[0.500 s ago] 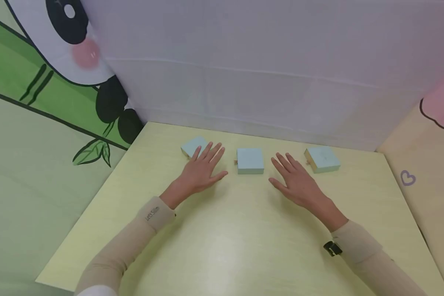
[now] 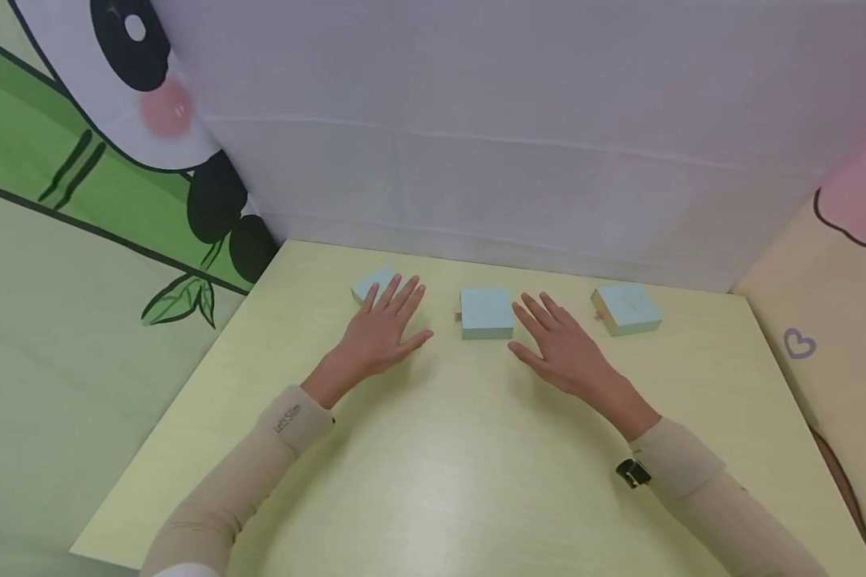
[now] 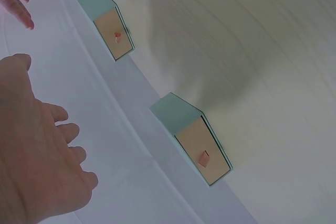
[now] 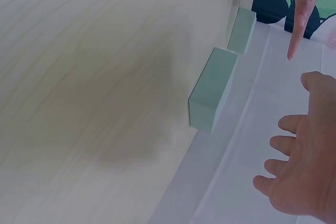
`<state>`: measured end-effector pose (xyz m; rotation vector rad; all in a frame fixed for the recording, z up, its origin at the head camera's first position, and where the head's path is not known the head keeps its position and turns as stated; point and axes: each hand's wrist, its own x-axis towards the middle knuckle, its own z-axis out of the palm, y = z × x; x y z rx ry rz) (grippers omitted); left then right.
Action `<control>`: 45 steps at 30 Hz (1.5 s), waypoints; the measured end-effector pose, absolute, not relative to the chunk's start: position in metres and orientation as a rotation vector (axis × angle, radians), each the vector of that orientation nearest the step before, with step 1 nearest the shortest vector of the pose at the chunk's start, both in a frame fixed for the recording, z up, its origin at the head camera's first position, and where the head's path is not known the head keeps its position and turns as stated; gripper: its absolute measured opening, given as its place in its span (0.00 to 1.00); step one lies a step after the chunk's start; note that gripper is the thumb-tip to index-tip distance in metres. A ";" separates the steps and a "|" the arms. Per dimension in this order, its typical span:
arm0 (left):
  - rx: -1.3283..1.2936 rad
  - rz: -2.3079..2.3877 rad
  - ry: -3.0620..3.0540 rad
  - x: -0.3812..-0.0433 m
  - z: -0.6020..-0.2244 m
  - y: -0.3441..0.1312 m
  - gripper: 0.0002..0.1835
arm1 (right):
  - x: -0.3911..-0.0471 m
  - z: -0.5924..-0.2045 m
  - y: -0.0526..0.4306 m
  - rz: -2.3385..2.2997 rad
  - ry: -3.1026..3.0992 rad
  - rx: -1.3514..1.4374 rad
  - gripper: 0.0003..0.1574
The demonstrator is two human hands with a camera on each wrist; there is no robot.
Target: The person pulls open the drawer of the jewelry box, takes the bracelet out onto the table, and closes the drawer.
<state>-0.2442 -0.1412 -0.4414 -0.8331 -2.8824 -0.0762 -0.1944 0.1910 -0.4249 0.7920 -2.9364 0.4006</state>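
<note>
Three pale blue drawer-style boxes lie in a row along the far side of the table. My left hand (image 2: 378, 332), fingers straight and spread, hovers over the near side of the left box (image 2: 372, 284) and covers part of it. With its fingers also straight, my right hand (image 2: 570, 349) has its fingertips beside the right edge of the middle box (image 2: 487, 312). The right box (image 2: 629, 308) sits at an angle beyond that hand. In the left wrist view, a small tab (image 3: 203, 158) sticks out of one box's tan drawer front (image 3: 202, 142). Neither hand holds anything.
Pale yellow tabletop (image 2: 418, 465) spreads in front of the boxes. A whitish cloth (image 2: 505, 184) hangs along its back edge. Printed cloths stand at the left (image 2: 58, 320) and right (image 2: 830, 320) sides. A dark band with a buckle (image 2: 633, 473) shows at the right sleeve.
Both hands have shifted a little to the left, the right hand more, bringing its fingertips closer to the middle box. The boxes stay in place.
</note>
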 end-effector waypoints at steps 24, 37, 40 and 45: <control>-0.776 -0.057 -2.972 -0.243 -0.444 -0.166 0.35 | -0.207 -0.416 0.151 0.348 -2.980 0.887 0.41; -0.692 -0.066 -2.993 -0.249 -0.442 -0.177 0.36 | -0.221 -0.416 0.128 0.427 -2.962 0.914 0.39; -0.679 -0.076 -2.999 -0.250 -0.444 -0.180 0.35 | -0.225 -0.419 0.123 0.457 -2.952 0.923 0.38; -0.657 -0.084 -3.007 -0.251 -0.444 -0.181 0.35 | -0.232 -0.424 0.117 0.476 -2.952 0.930 0.37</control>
